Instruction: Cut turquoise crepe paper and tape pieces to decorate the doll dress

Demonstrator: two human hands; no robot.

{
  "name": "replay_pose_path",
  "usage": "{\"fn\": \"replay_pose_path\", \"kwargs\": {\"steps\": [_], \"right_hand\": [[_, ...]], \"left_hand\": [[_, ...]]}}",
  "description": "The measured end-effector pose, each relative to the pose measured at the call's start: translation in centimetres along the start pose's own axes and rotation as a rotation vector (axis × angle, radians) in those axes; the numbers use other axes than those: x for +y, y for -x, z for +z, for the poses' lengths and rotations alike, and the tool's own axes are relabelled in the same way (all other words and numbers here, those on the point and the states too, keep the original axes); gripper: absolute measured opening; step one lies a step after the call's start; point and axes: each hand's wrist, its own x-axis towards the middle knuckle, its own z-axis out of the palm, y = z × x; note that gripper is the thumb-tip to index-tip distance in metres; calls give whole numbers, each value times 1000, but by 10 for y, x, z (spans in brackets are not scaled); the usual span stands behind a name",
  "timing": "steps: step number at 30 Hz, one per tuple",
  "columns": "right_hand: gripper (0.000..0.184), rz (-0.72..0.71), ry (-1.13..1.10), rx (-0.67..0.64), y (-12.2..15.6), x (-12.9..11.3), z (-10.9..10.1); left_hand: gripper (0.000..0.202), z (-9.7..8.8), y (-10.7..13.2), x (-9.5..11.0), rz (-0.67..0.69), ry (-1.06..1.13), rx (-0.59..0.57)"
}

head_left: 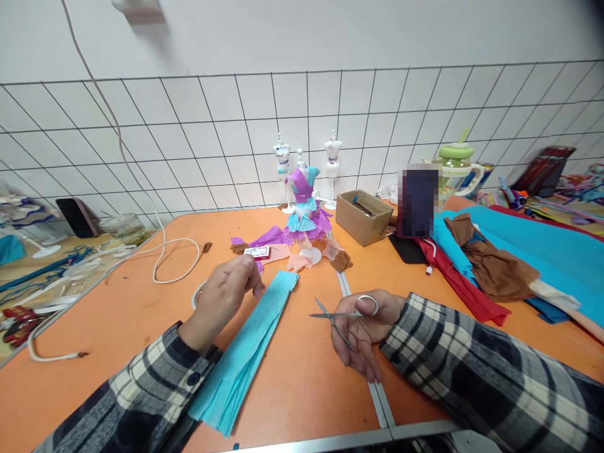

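My right hand (361, 333) holds small metal scissors (333, 316), the thumb through one ring and the blades spread apart, pointing left. A long folded strip of turquoise crepe paper (248, 352) lies slantwise on the orange table between my hands. Beside its far end is my left hand (226, 296), fingers curled inward; whatever they may hold is hidden. Partly behind that hand sits a pale ring, perhaps a tape roll (195, 296). Straight ahead stands a small dress form (303, 189) dressed in purple and turquoise paper, with purple, peach and brown scraps around its base.
Two more white dress forms (282, 160) stand by the tiled wall. A cardboard box (363, 217), a blurred upright phone-like device (418, 201) and a green-lidded cup (457, 167) are at back right. Crepe sheets (500, 270) lie right. A white cable (163, 261) crosses the left side.
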Motion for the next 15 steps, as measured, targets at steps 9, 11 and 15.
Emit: {"fn": "replay_pose_path", "kwargs": {"steps": [9, 11, 15], "right_hand": [[38, -433, 184, 728, -11, -11, 12], [40, -390, 216, 750, -9, -12, 13], [49, -96, 220, 618, -6, -13, 13]], "left_hand": [[42, 5, -10, -20, -206, -580, -170], [45, 16, -7, -18, -256, -676, -244], [48, 24, -4, -19, -267, -703, -298]]}}
